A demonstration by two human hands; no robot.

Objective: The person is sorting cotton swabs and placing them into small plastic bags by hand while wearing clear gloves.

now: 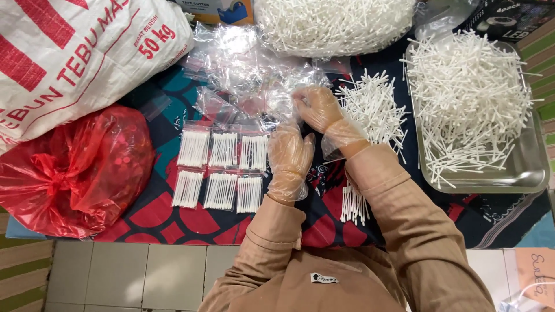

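With both hands in thin clear plastic gloves:
left hand (289,159): flat, fingers spread loose, holding nothing, just right of six small clear packets of white cotton swabs (222,170).
right hand (317,108): fingers curled, pinching edge of crumpled pile of clear plastic bags (248,75).
loose swabs (373,107): heap just right of right hand.
steel tray (529,167): far right, full of swabs.

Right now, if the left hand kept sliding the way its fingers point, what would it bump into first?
Probably the heap of empty clear plastic bags. The left hand points up the picture, away from the person, and the bags' edge lies just past its fingertips, by the right hand.
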